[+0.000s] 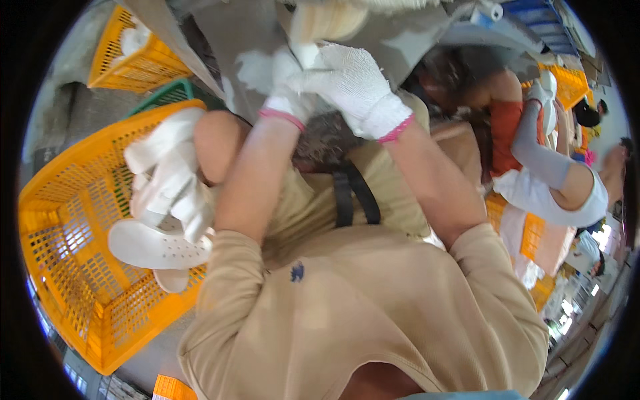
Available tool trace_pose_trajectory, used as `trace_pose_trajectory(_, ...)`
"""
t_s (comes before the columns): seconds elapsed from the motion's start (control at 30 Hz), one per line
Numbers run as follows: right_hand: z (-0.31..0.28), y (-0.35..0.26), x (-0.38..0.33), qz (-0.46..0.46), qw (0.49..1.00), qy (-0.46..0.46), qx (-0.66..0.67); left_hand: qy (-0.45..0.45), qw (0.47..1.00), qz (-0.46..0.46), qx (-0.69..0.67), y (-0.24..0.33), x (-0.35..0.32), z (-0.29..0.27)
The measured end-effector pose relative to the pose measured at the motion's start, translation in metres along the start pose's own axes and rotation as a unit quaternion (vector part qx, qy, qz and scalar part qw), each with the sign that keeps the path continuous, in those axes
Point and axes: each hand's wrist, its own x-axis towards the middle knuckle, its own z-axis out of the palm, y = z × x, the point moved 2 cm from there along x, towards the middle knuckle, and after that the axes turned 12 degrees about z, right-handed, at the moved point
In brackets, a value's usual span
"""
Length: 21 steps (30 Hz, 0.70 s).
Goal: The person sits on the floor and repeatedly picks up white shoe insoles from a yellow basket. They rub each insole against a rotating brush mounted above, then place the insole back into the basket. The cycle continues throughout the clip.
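Both hands wear white knit gloves with pink cuffs and meet at the top middle, in front of a cream, round, blurred wheel-like thing [330,21]. My right hand [360,87] has its fingers curled inward. Close against it, my left hand [290,83] is closed too and somewhat blurred. Between them shows a smooth white piece [305,55], gripped by both; the gloves hide most of it, so its kind cannot be made out. Its upper end is right by the cream thing, and I cannot tell whether they touch.
To my left stands a yellow plastic basket [100,310] with white clogs [160,243] in it. Beyond are a green basket [160,93] and another yellow one [137,70]. Grey sheeting [233,33] surrounds the work spot. A person in orange and white [507,137] works at my right.
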Motion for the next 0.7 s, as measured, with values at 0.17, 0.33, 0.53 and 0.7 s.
trace_pose_trajectory(0.17, -0.036, -0.015, -0.067, -0.053, 0.98, -0.093, -0.166, -0.023, 0.947, -0.287, -0.14, 0.006, -0.006, 0.003)
trace_pose_trajectory(0.33, -0.026, -0.035, -0.007, 0.076, 0.982, -0.16, 0.064, 0.05, 0.977, -0.205, -0.024, 0.014, 0.012, 0.001)
trace_pose_trajectory(0.53, -0.025, -0.02, 0.002, 0.078, 0.983, -0.09, 0.141, 0.07, 0.983, -0.164, 0.054, 0.019, 0.021, -0.003)
trace_pose_trajectory(0.7, -0.026, -0.013, -0.062, 0.177, 0.957, -0.123, 0.193, 0.072, 0.986, -0.136, 0.067, 0.023, -0.031, 0.009)
